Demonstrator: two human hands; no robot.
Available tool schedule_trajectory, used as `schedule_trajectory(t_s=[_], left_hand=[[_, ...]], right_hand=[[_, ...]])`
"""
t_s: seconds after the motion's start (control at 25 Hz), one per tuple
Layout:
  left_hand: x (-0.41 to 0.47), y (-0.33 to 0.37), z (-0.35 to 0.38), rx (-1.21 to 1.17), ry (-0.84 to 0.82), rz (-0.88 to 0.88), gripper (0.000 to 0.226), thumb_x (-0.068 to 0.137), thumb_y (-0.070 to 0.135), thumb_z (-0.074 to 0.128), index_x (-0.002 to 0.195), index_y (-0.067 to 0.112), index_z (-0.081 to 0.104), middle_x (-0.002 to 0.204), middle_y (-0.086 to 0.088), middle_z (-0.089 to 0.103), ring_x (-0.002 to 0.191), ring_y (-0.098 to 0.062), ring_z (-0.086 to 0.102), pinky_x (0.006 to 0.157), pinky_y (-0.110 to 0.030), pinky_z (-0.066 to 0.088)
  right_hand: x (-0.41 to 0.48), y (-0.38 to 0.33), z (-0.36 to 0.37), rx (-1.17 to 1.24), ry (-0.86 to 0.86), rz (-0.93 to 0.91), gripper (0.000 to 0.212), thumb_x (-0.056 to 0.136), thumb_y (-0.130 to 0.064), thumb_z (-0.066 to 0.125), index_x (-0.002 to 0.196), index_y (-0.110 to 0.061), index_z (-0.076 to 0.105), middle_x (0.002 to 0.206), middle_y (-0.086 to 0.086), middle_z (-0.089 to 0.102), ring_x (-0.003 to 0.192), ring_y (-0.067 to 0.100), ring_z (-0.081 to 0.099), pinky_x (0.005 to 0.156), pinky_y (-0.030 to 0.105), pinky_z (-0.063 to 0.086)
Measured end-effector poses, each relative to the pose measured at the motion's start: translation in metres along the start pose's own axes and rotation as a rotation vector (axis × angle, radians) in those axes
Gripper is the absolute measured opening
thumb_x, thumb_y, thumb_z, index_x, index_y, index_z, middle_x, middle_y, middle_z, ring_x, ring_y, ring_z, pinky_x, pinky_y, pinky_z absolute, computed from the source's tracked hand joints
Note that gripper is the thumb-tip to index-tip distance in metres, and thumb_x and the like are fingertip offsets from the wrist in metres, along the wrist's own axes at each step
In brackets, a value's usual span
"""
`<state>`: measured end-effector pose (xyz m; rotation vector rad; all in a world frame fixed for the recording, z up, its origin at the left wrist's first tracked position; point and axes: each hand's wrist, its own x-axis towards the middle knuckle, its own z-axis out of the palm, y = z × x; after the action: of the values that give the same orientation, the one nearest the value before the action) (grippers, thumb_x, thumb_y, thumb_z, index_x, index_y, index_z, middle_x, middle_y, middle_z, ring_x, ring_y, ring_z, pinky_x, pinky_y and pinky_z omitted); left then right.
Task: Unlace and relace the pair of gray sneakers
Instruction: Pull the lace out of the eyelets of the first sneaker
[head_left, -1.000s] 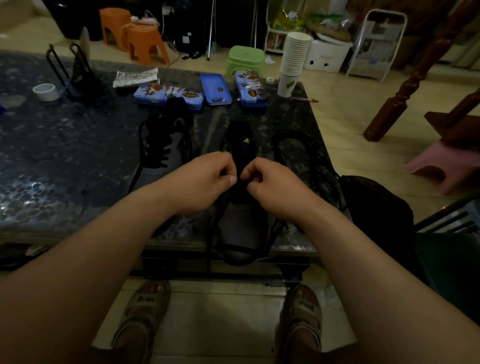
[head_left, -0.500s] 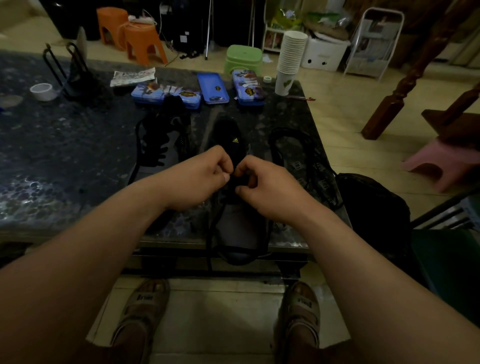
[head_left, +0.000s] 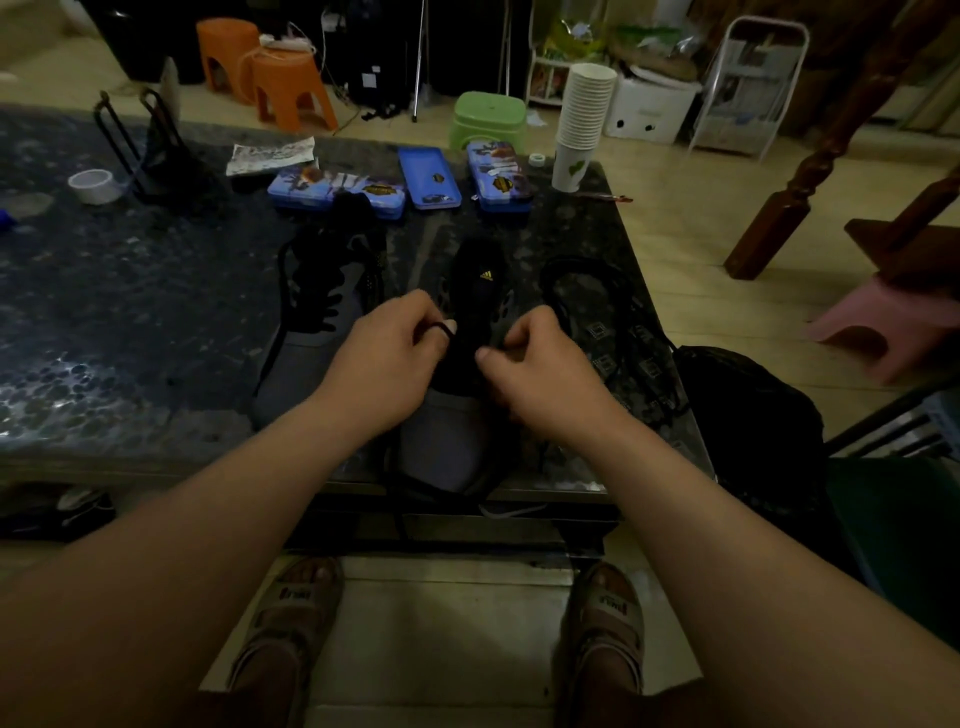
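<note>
A person's left hand (head_left: 387, 353) is pinching a loop of thin black shoelace (head_left: 440, 326) between thumb and forefinger over the nearer gray, black-tongued sneaker (head_left: 447, 447). The shoe is sitting toe-first at the dark speckled tabletop's (head_left: 130, 312) near edge, apparently for easy reach. The right hand (head_left: 540, 364) is curling at the opposite eyelets, likely steadying; its hold is too dark to tell. The second gray sneaker (head_left: 317, 338) is lying just left.

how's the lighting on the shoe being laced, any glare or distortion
Head view: dim, underexposed; the near sneaker and its black lace merge into shadow between the left hand and right hand. Head view: glare patches on the tabletop at left; wide-angle bending toward the borders.
</note>
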<state>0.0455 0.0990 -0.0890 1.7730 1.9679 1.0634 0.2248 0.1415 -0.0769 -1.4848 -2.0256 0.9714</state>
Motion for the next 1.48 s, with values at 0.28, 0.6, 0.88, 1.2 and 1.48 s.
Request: schedule_trajectory(t_s=[0.28,0.6,0.88,1.2,1.48], left_hand=[[-0.008,0.000,-0.008,-0.745,-0.297,-0.315,0.025,0.090,0.015,0.071,0.069,0.023,0.060,0.072,0.003,0.057,0.068,-0.010,0.050,0.068,-0.027,0.040],[-0.002,0.002,-0.032,-0.699,-0.217,-0.178,0.030,0.083,0.004,0.070,0.064,0.022,0.055,0.089,-0.002,0.066,0.087,-0.016,0.055,0.079,-0.022,0.044],[-0.013,0.014,-0.051,-0.565,-0.201,-0.037,0.027,0.094,0.005,0.071,0.074,0.007,0.054,0.088,-0.018,0.071,0.084,-0.016,0.063,0.079,-0.022,0.051],[-0.012,0.000,-0.046,0.093,-0.260,-0.150,0.020,0.101,0.041,0.061,0.094,0.022,0.061,0.075,0.005,0.063,0.066,-0.013,0.060,0.060,-0.032,0.047],[-0.012,0.005,-0.029,0.027,-0.370,-0.074,0.026,0.098,0.036,0.068,0.083,0.015,0.066,0.085,0.001,0.062,0.071,-0.011,0.060,0.064,-0.025,0.045]], right_hand=[[0.020,-0.008,-0.005,-0.275,0.066,0.021,0.035,0.098,-0.046,0.044,0.082,-0.016,0.054,0.087,0.003,0.059,0.084,0.030,0.057,0.070,0.036,0.039],[0.022,-0.011,-0.010,-0.237,0.117,0.018,0.038,0.095,-0.035,0.050,0.066,-0.011,0.053,0.074,0.009,0.061,0.074,0.031,0.059,0.063,0.034,0.040],[0.019,-0.010,-0.010,-0.226,0.165,0.032,0.037,0.094,-0.035,0.049,0.064,-0.014,0.050,0.076,0.011,0.063,0.074,0.033,0.061,0.061,0.033,0.039],[0.013,-0.008,-0.013,-0.251,0.156,-0.001,0.037,0.093,-0.034,0.051,0.062,-0.013,0.051,0.070,0.008,0.061,0.068,0.029,0.059,0.059,0.032,0.039],[0.011,-0.009,-0.013,-0.267,0.012,0.023,0.042,0.091,-0.052,0.051,0.064,-0.020,0.050,0.073,0.004,0.061,0.072,0.027,0.060,0.057,0.032,0.037]])
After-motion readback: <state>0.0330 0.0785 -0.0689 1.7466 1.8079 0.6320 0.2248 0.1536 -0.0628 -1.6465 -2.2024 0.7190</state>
